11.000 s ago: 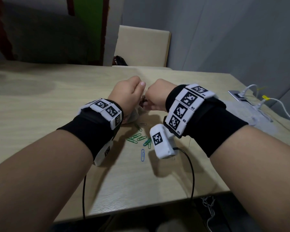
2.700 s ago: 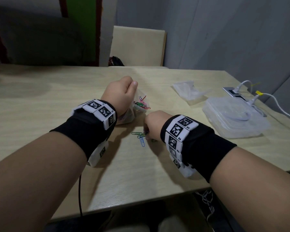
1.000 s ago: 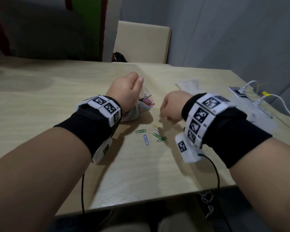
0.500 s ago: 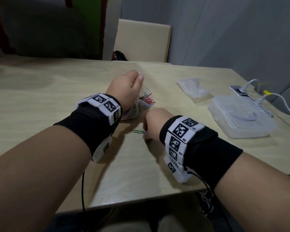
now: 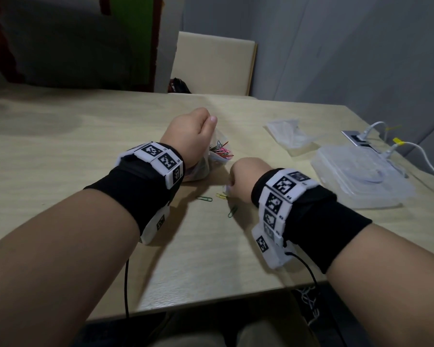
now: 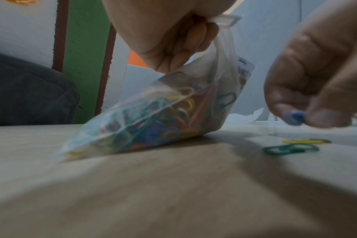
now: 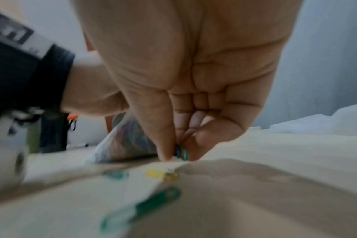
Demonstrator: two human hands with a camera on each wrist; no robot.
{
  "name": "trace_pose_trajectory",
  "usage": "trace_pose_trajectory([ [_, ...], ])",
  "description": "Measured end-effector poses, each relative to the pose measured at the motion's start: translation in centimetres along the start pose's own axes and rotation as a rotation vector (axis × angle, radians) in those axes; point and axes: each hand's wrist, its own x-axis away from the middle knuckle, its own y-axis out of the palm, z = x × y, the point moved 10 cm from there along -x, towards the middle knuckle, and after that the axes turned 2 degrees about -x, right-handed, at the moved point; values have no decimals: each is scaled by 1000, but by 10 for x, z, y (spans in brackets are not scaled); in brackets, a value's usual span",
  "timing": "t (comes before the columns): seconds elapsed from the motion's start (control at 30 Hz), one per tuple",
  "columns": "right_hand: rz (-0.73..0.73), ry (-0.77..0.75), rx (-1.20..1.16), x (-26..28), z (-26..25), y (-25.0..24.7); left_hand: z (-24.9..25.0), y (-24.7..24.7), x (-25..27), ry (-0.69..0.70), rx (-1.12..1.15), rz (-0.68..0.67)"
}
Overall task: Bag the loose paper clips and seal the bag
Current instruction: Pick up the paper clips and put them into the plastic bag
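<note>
My left hand (image 5: 189,136) grips the rim of a clear plastic bag (image 6: 153,116) that rests on the wooden table (image 5: 73,151), its mouth held open to the right. Several coloured paper clips (image 5: 219,152) fill the bag (image 5: 201,169). Just right of it, my right hand (image 5: 243,179) is down at the table and pinches a blue and a green paper clip (image 7: 181,153) between thumb and fingers. Loose on the table near it lie a green clip (image 5: 204,198), a yellow clip (image 5: 221,196) and another green clip (image 5: 233,211).
A clear plastic box (image 5: 358,176) stands at the right, with a crumpled empty bag (image 5: 290,135) behind it. White cables (image 5: 421,156) and a socket plate lie at the far right edge. A beige chair back (image 5: 213,63) stands beyond the table.
My right hand went from near the bag's mouth down to the loose clips and took hold of two. Fewer clips lie on the table now. The left hand kept hold of the bag.
</note>
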Motion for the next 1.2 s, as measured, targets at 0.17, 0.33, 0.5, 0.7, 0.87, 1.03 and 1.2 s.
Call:
trace_pose_trajectory([
  [0.17, 138, 201, -414, -9, 39, -39, -2, 2, -1, 2, -1, -5],
  [0.33, 211, 152, -783, -15, 22, -60, 1, -1, 0, 10, 12, 9],
  [0.5, 272, 100, -566, -15, 3, -71, 0, -1, 0, 2, 19, 18],
  [0.7, -161, 76, -61, 14, 6, -17, 0, 0, 0, 11, 10, 15],
  [0.87, -244, -105, 87, 27, -15, 16, 1, -1, -1, 11, 6, 14],
  [1.03, -140, -212, 190, 17, -32, 12, 0, 0, 0, -3, 8, 7],
  [1.2, -90, -204, 217, 8, -34, 8, -1, 0, 0, -10, 2, 9],
])
